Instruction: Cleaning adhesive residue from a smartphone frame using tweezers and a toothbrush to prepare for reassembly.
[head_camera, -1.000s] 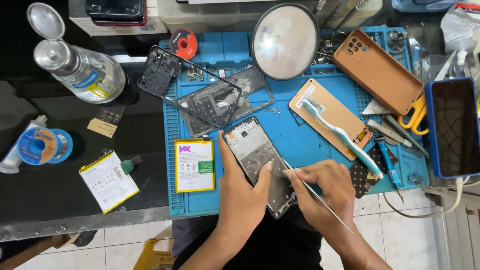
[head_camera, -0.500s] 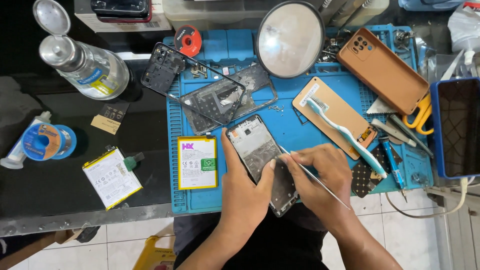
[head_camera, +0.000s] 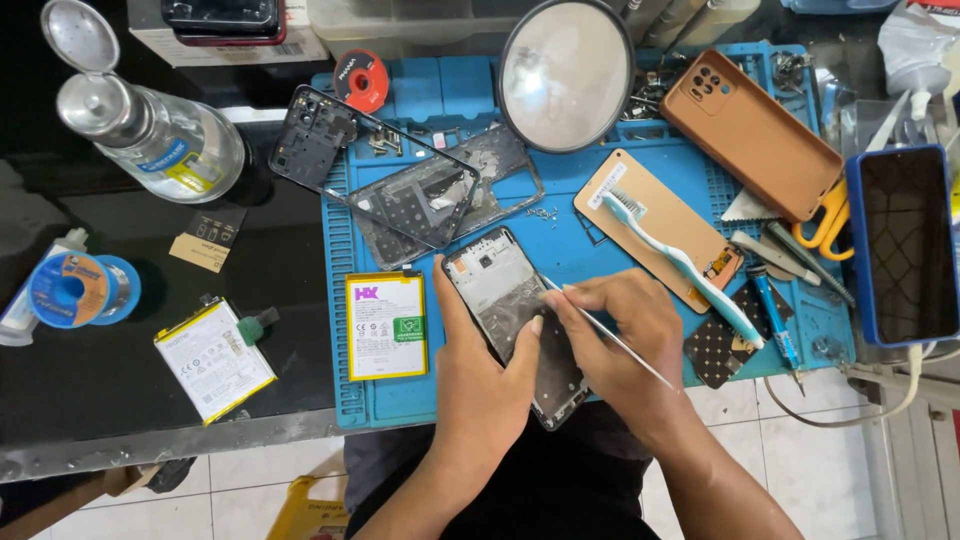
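Observation:
An opened phone frame (head_camera: 497, 285), bare of its back cover, lies tilted on the blue work mat (head_camera: 575, 235) near the front edge. My left hand (head_camera: 480, 365) grips it from below, thumb along its left side and a finger over its middle. My right hand (head_camera: 622, 335) holds thin metal tweezers (head_camera: 610, 335), whose tip rests at the frame's right edge. A yellow-rimmed battery (head_camera: 386, 325) lies on the mat just left of the frame.
A second battery (head_camera: 213, 358), solder spool (head_camera: 75, 290) and clear bottle (head_camera: 150, 135) sit on the black table at left. Further back lie a black phone back frame (head_camera: 315, 140), a round mirror (head_camera: 565, 72), a brown case (head_camera: 750, 130), a toothbrush (head_camera: 680, 265), and a blue-cased phone (head_camera: 905, 245).
The view has shifted slightly. Both hands stay on the phone frame; my right hand with the tweezers has edged a little up and left along the frame's right side.

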